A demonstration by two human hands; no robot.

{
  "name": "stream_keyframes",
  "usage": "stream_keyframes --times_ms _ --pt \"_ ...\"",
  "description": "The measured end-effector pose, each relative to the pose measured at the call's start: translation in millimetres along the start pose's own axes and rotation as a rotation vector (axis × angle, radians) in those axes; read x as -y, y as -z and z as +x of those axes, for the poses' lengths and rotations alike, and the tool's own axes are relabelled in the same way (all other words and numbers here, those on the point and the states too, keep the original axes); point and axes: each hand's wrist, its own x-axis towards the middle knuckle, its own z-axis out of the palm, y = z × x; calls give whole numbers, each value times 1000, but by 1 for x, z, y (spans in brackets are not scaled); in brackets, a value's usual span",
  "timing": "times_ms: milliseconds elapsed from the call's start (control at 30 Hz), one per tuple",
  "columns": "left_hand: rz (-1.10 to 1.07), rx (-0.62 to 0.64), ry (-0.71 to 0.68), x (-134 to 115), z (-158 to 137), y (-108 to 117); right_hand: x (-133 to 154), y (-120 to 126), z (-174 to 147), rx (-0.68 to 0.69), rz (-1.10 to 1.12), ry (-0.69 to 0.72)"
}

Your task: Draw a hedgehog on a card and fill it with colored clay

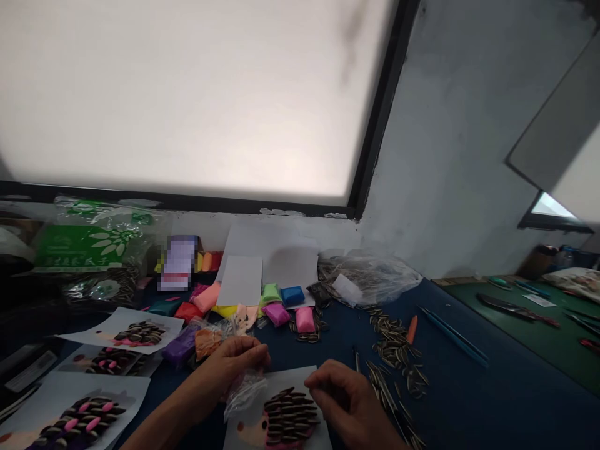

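Note:
In front of me lies a white sheet [276,381] with a hedgehog picture [290,419], its back covered in rows of striped sunflower seeds over pink clay. My left hand [241,362] is at the sheet's upper left, fingers closed, with a crumpled clear plastic wrapper [246,392] in its grip. Above the sheet's right edge is my right hand [344,400], its thumb and index finger curled together. Whatever lies between those fingertips is too small to make out.
Loose sunflower seeds [394,344] and a blue tweezers-like tool [452,334] lie to the right. Several coloured clay packets [276,314] stand behind. Other hedgehog sheets [131,381] overlap at left, near a green seed bag [89,247]. A green mat [510,312] borders the right.

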Motion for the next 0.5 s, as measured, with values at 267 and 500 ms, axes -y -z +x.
stream_keyframes --times_ms 267,500 --pt "-20 16 -17 -3 -1 -2 -1 -1 2 -40 -119 73" --pt "13 10 -22 2 1 0 -3 -6 5 -19 -127 -6"
